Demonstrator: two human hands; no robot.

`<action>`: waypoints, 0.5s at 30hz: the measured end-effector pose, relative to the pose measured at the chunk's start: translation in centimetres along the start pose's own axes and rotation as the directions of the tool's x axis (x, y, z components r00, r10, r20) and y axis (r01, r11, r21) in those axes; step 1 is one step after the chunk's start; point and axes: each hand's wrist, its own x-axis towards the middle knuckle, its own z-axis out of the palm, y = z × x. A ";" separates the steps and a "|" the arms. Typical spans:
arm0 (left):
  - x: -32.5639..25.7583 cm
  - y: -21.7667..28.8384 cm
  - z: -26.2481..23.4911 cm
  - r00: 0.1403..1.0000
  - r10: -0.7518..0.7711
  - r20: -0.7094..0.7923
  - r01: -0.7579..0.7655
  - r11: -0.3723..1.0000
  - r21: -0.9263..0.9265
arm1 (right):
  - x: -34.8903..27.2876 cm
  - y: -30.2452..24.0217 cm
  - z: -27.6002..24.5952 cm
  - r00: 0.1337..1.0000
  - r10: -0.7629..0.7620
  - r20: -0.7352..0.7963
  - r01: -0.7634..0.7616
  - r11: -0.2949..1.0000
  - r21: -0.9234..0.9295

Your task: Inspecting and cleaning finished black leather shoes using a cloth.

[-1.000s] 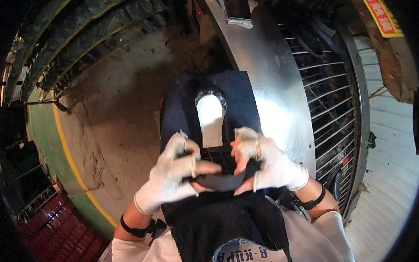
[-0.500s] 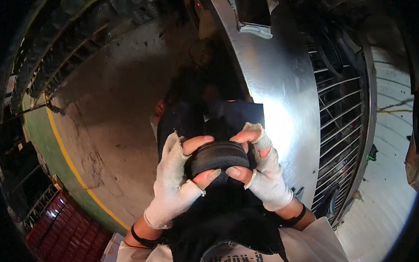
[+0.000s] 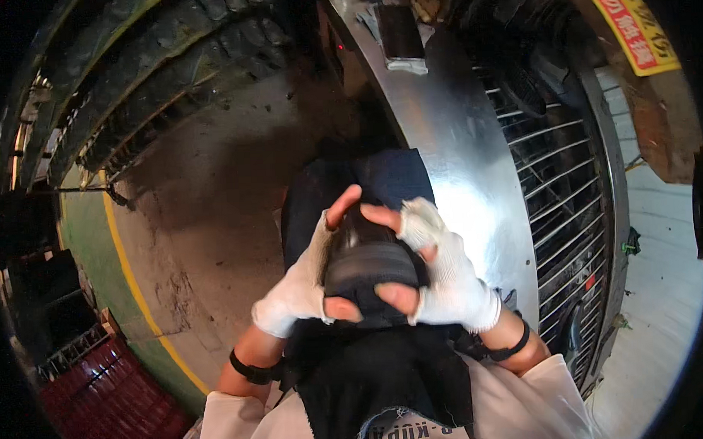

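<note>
Between my hands, above my lap, is a thick black rounded piece (image 3: 372,261) with a dark grey band across it. It resembles the end of a shoe, but blur hides its exact kind. My left hand (image 3: 303,275), in a white fingerless knit glove, grips its left side, thumb near and fingers reaching over the far side. On the other side my right hand (image 3: 450,274), gloved alike, has its thumb on the near face and its forefinger stretched across the far end. Both hands' fingers are curved round the piece, and some are hidden behind it.
A metal worktop (image 3: 465,138) runs along my right, with a dark flat object (image 3: 401,36) on a pale cloth at its far end. Beyond it are metal bars (image 3: 559,185) and dark shoe-like shapes (image 3: 521,90). Racks (image 3: 168,79) stand far left; dark red slats (image 3: 113,390) lie near left.
My fingers have shifted from pinching the black piece to a wider hold, with the forefingers reaching farther out. The piece has turned and shows a taller far part. My view has swung slightly.
</note>
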 end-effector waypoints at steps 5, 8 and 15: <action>-2.2 2.6 2.3 0.903 0.404 0.143 -0.428 0.835 0.346 | -8.1 0.7 -0.2 0.817 0.540 0.204 -0.493 0.469 0.733; -4.1 8.4 7.7 0.914 0.403 0.052 -0.333 0.670 0.663 | -9.7 -2.3 -1.2 0.806 0.529 0.265 -0.479 0.320 0.818; -3.9 3.4 4.7 0.669 0.486 -0.563 -0.355 0.874 0.333 | -10.6 -2.0 0.9 0.896 0.281 0.343 -0.419 0.285 0.862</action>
